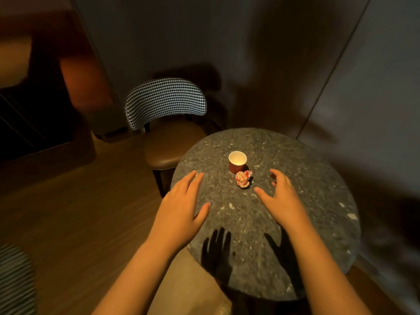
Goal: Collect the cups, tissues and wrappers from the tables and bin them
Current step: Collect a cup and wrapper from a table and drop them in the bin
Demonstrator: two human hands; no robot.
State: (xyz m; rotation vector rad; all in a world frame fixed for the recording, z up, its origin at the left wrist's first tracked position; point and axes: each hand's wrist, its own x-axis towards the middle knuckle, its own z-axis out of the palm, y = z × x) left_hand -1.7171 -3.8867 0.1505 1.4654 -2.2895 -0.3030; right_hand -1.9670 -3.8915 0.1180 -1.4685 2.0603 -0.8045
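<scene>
Both your hands are empty with fingers spread: the left hand (181, 208) hovers at the surface (318, 201) edge, the right hand (280, 198) just right of the crumpled wrapper (243, 179). You look to be at the reach; next, close on the wrapper and the cup (237, 162) touching it at frame centre. The cup stands upright, mouth up, long axis vertical.

The room was dim and warm-toned; overhead light cast sharp hand shadows on the counter (295, 223), and the edges blurred.
</scene>
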